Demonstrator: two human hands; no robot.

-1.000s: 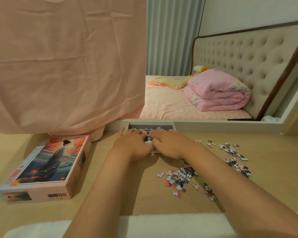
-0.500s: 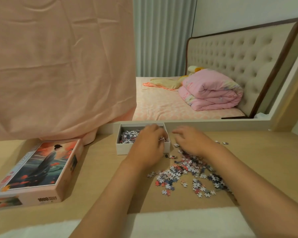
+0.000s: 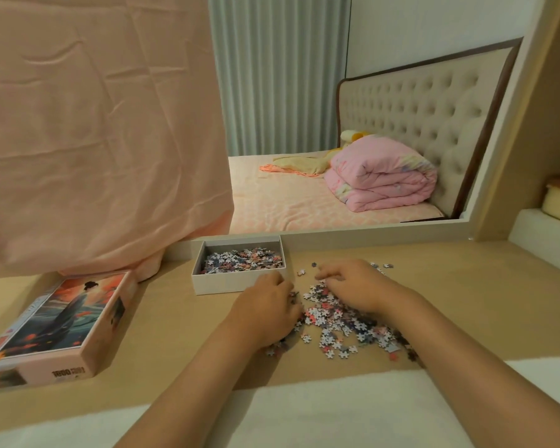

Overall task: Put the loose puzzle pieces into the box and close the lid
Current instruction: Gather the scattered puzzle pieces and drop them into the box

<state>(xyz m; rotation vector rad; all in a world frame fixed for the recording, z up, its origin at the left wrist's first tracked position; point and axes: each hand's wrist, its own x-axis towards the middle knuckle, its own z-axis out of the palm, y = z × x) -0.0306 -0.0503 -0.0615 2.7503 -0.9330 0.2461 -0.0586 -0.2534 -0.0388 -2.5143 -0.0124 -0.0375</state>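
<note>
Two bare forearms enter from the near edge, with no sleeves, watch, bracelet or rings showing. The left hand (image 3: 265, 310) and right hand (image 3: 353, 286) are uncovered, without gloves. The fingernails are too small and blurred to make out.

my open white box (image 3: 227, 283) sits part-filled with pieces; loose puzzle pieces (image 3: 340, 321) lie heaped just right of it; the illustrated lid (image 3: 59, 321) rests apart, left.
</note>
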